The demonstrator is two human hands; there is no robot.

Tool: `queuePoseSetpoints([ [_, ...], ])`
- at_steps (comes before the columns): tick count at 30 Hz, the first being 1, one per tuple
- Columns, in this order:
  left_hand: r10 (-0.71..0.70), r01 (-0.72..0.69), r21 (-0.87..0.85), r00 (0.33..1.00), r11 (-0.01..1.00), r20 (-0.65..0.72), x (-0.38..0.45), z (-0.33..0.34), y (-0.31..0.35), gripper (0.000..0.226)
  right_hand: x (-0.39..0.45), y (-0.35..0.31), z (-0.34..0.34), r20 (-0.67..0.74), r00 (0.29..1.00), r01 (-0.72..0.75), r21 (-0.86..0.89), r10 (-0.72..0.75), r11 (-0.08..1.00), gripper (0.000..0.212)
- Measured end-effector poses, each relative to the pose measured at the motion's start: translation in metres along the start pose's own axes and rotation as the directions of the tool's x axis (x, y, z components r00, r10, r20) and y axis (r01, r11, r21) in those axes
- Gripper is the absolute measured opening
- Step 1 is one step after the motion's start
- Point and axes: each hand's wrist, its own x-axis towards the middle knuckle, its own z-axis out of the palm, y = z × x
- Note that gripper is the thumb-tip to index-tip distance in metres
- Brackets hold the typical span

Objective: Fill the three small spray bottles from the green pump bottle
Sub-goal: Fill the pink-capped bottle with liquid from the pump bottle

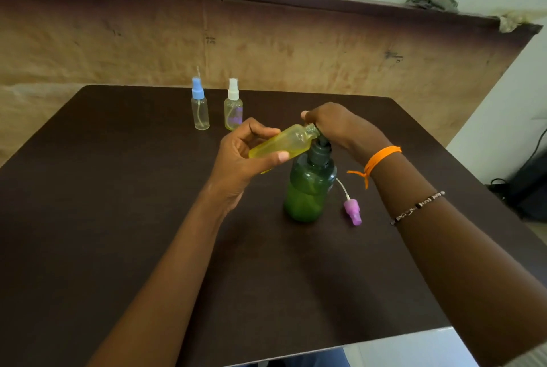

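Note:
The green pump bottle (pixel 307 192) stands upright mid-table. My right hand (pixel 337 126) rests on top of its dark pump head. My left hand (pixel 239 159) holds an uncapped small spray bottle (pixel 284 143) tilted on its side, its open neck against the pump's spout; it holds yellowish liquid. Its purple spray cap (pixel 352 211) with a white tube lies on the table right of the green bottle. Two capped small bottles stand at the back: a blue-capped bottle (pixel 200 113) and a white-capped bottle (pixel 233 113), both holding pale yellow liquid.
The dark brown table (pixel 118 218) ends at a near edge at the bottom right. A brown board leans against the wall behind it. Dark cables and equipment (pixel 529 186) sit on the floor at the right.

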Motion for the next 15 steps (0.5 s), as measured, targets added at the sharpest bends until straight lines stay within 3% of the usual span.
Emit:
queuePoseSetpoints([
  [5,-0.010,0.010,-0.021,1.000,1.000,0.008,0.000,0.000,0.001,0.026,0.005,-0.009,-0.006,0.081,0.997,-0.020,-0.005,0.020,1.000,0.038],
  [8,-0.001,0.001,-0.012,1.000,1.000,-0.001,0.000,0.000,0.002,0.028,0.005,-0.002,0.000,0.021,1.000,-0.025,0.078,0.024,0.997,0.038],
  [15,-0.010,0.010,-0.008,1.000,1.000,0.005,0.000,-0.001,-0.001,0.027,0.004,0.003,0.002,-0.013,1.000,0.017,-0.028,-0.017,0.999,0.036],
])
